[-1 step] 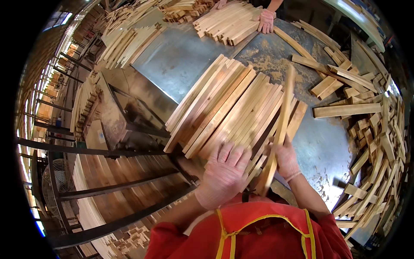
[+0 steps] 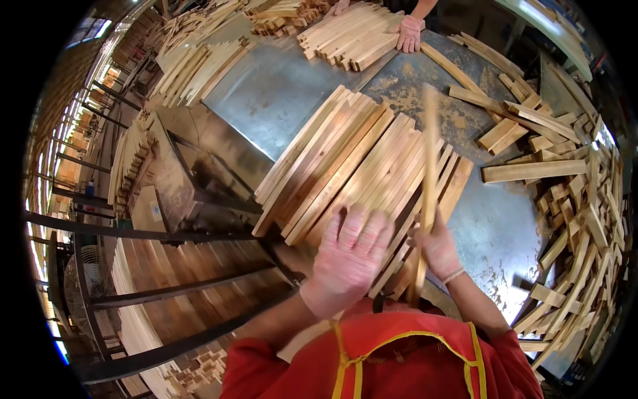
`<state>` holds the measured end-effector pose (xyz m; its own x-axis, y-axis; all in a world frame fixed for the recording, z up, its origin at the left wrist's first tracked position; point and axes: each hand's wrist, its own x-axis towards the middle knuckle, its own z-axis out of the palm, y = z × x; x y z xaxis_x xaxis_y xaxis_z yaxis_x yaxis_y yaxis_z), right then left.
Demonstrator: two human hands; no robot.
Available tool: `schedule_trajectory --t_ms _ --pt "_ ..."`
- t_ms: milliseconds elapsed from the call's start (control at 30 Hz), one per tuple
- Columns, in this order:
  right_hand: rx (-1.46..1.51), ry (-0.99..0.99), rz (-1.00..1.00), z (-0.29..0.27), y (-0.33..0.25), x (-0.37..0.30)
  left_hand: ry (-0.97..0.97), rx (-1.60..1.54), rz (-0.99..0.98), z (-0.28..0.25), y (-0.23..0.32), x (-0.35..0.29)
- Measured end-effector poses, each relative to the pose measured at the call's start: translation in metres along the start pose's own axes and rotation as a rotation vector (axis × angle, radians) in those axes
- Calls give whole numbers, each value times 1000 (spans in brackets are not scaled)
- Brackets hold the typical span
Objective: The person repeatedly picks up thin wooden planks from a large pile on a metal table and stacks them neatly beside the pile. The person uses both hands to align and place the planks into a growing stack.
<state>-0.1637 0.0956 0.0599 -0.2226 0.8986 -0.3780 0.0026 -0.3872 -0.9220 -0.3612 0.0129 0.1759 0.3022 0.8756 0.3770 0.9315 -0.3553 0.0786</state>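
Gripping blurred wood strip (image 2: 430, 163) in right hand (image 2: 438, 249); holding left hand (image 2: 349, 259) over row of strips (image 2: 372, 156), can't tell if grasping. Small marks (image 2: 399, 357) on red apron (image 2: 399, 324), unreadable.

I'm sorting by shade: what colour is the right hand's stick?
The stick is light tan, motion-blurred; head view.

Left hand (image 2: 347, 263): 1. Right hand (image 2: 438, 250): 1. Co-worker's hands (image 2: 407, 33): 2, one only partly visible. Wooden strip (image 2: 430, 179) in right hand: 1. Near stack (image 2: 372, 159): 1, over ten strips. Co-worker's stack (image 2: 352, 32): 1. Right-side heap (image 2: 535, 171): 1, pieces overlap, uncountable. Red apron (image 2: 412, 324): 1.
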Motion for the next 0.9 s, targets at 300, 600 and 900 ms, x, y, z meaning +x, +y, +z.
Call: schedule_trajectory --t_ms 300,600,900 --pt "-1042 352 -954 -66 -52 22 -667 147 -353 21 -127 21" --pt "-1219 451 -86 -75 104 56 -490 20 -720 138 -268 -34" --pt "61 447 129 -48 103 97 -309 219 -428 104 -160 -7"
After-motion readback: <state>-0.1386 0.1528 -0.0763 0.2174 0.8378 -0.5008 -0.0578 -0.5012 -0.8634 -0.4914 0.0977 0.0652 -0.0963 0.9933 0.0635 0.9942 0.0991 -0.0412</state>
